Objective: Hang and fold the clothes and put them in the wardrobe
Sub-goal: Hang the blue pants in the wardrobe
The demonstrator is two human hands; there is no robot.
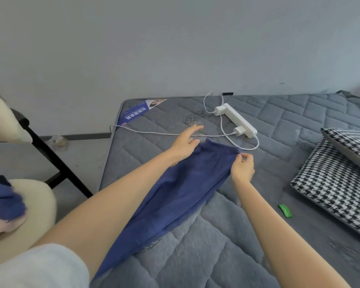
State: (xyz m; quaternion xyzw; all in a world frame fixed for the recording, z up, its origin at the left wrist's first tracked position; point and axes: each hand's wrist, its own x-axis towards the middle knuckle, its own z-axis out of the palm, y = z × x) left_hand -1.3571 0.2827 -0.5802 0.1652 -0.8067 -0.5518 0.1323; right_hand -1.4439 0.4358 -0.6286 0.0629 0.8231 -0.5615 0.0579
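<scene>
**Step in hand: laying out for folding.** The blue garment (185, 190) lies stretched along the mattress (216, 256), running from the person's lap side up toward the wall. The wardrobe is not in view.

**Hand state.**
- The right hand (242, 168) pinches the far right corner of the garment between thumb and curled fingers (244, 157).
- The left hand (185, 142) sits at the far left corner with its fingers straight and spread, pointing toward the wall. Whether the thumb grips cloth underneath cannot be told.

**Next move, as judged.** The far edge needs to be pulled taut and set flat, so the left hand must take hold of its corner. The cloth sags and creases between the two hands, so even tension on both corners is called for before any fold. The white cable (154, 132) and power strip (237, 120) lie just beyond the far edge and could snag it.

**Materials and shapes.**
- Garment: soft, thin knit with a matte, slightly fuzzy face. It forms a long tapering panel and drapes limply.
- Mattress: grey quilted fabric stitched in diagonal panels, bare of sheets.
- Two cushions (330, 183): black-and-white houndstooth weave, stacked at the right.
- A small green object (285, 210) lies near the cushions.
- A second blue cloth (4, 200) is bunched at the left edge of view.
</scene>
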